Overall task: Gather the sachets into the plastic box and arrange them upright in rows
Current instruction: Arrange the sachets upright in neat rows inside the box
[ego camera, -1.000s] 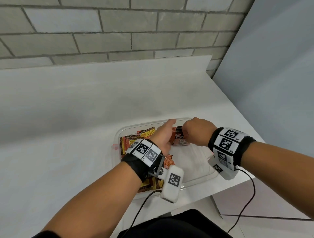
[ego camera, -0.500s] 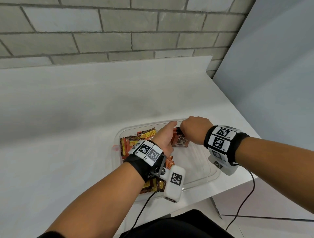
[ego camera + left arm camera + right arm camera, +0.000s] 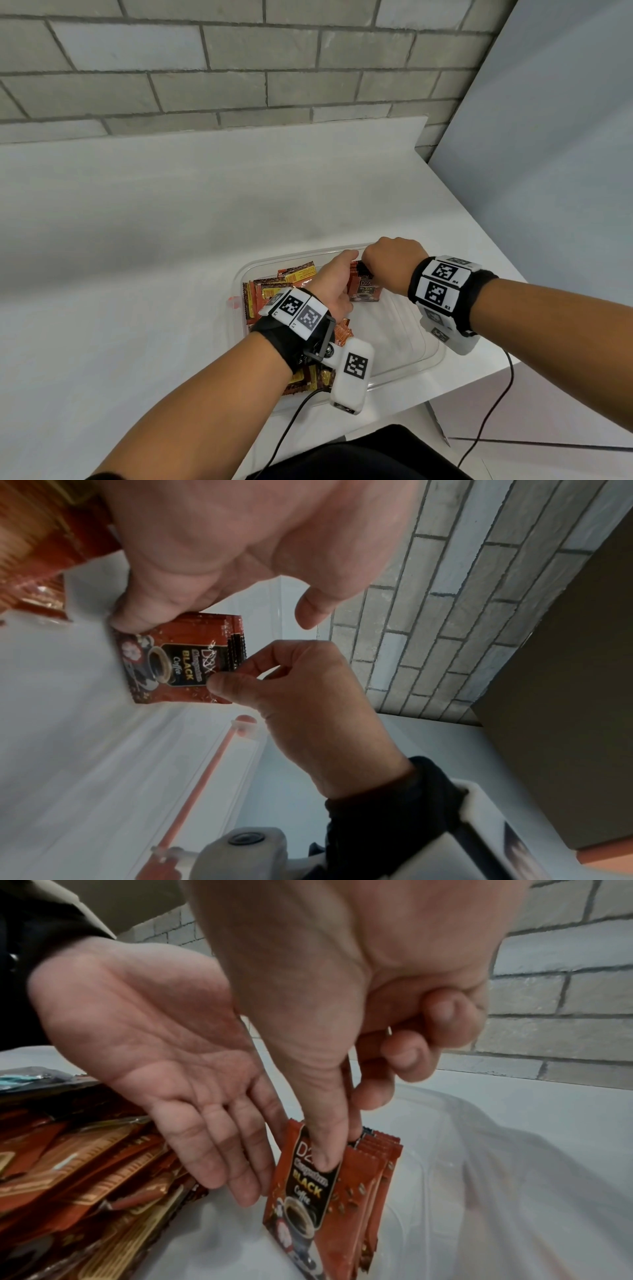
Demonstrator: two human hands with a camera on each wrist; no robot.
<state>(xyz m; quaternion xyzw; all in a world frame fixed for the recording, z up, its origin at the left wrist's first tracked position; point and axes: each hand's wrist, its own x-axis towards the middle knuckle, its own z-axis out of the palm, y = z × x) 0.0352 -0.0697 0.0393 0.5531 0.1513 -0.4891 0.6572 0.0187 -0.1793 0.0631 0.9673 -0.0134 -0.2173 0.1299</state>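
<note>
Head view: right hand pinches upright sachets w/ left hand steadying.

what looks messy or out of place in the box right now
The loose red and gold sachets lie flat and crisscrossed in the left part of the clear plastic box, not upright. Only the small stack of red black-coffee sachets between both hands stands on edge.

1. One clear plastic box, on one white counter, lower middle of the head view.
2. Two hands: left hand, right hand.
3. One upright bundle of black coffee sachets; about five top edges show (the back ones blur together).
4. One loose heap of sachets at the box's left; too overlapped to count.
</note>
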